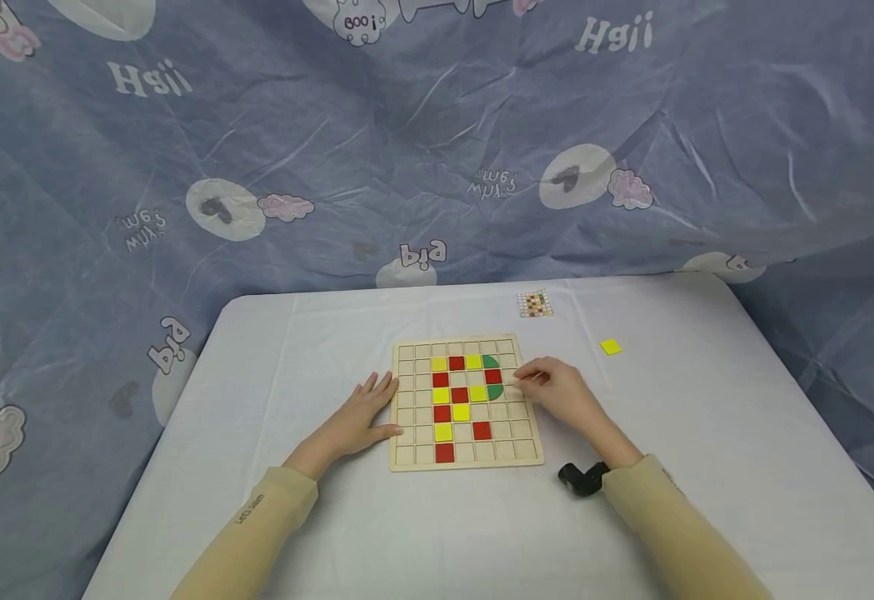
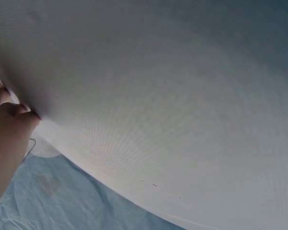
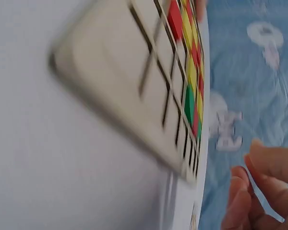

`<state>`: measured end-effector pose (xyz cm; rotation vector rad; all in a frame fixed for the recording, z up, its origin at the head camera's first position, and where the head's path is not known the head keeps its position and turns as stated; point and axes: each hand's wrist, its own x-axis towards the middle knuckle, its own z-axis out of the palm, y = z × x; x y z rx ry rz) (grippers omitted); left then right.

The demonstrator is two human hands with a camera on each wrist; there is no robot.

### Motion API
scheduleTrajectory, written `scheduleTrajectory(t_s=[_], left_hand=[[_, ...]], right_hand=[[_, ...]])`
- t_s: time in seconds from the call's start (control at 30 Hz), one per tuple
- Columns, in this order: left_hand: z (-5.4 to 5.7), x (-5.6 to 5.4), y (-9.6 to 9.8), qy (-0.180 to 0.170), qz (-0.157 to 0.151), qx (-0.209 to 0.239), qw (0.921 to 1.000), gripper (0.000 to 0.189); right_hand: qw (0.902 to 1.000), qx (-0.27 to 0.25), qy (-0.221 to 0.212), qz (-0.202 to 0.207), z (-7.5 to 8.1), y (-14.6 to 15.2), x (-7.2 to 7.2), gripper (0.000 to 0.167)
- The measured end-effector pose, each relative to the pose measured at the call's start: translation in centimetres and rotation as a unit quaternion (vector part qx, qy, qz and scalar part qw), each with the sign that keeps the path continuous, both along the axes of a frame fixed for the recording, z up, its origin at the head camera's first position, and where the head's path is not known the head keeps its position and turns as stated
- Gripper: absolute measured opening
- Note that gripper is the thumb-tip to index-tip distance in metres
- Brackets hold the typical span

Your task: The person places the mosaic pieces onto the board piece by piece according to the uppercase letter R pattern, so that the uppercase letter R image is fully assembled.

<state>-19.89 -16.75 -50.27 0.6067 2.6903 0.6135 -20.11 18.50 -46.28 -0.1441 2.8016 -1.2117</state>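
A light wooden grid board (image 1: 414,459) lies flat on the white table, bearing several red and yellow square tiles and rounded green pieces. My left hand (image 1: 357,417) rests at the board's left edge with fingers spread. In the left wrist view, only part of that left hand (image 2: 7,129) shows at the far left. Just beside the board's right edge is my right hand (image 1: 556,390), with its fingers bent. In the right wrist view, the right hand's (image 3: 266,189) thumb and fingertips are near each other, and no tile shows between them. A red tile (image 1: 481,431) sits apart in the lower part.
A loose yellow tile (image 1: 611,347) lies on the table, right of the board. Behind the board is a small printed pattern card (image 1: 535,303). A black bent object (image 1: 582,479) is beside my right forearm. A blue patterned curtain (image 1: 377,167) hangs behind the table (image 1: 317,333).
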Motion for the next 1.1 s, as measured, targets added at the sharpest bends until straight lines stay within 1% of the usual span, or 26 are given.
scheduleTrajectory(t_s=[0.13, 0.2, 0.37, 0.53, 0.7, 0.8, 1.0, 1.1], left_hand=[[0.1, 0.1, 0.0, -0.002, 0.001, 0.005, 1.0, 0.089], [0.1, 0.1, -0.1, -0.003, 0.001, 0.008, 1.0, 0.089], [0.0, 0.0, -0.1, -0.002, -0.002, 0.008, 1.0, 0.089], [0.0, 0.0, -0.1, -0.001, -0.001, 0.006, 1.0, 0.089], [-0.1, 0.0, -0.1, -0.004, 0.003, 0.003, 1.0, 0.089], [-0.2, -0.1, -0.1, 0.0, 0.003, 0.002, 1.0, 0.089], [-0.2, -0.1, -0.2, 0.0, 0.004, 0.003, 1.0, 0.089], [-0.2, -0.1, -0.2, -0.002, 0.003, 0.001, 1.0, 0.09]], right_hand=[[0.9965, 0.004, 0.015, -0.082, 0.2, 3.5, -1.8, 0.022], [0.9935, 0.009, 0.02, -0.112, 0.0, 5.2, -2.4, 0.024], [0.9852, 0.024, 0.023, -0.168, -1.0, 8.7, -3.1, 0.027], [0.9762, 0.04, 0.01, -0.213, -1.8, 10.6, -3.8, 0.034], [0.9707, 0.045, -0.011, -0.236, -2.0, 10.9, -4.2, 0.041], [0.9693, 0.055, -0.021, -0.239, -2.0, 10.7, -4.4, 0.043], [0.9658, 0.08, -0.04, -0.243, -2.1, 10.4, -4.9, 0.04], [0.9646, 0.079, -0.047, -0.247, -2.3, 10.3, -5.2, 0.039]])
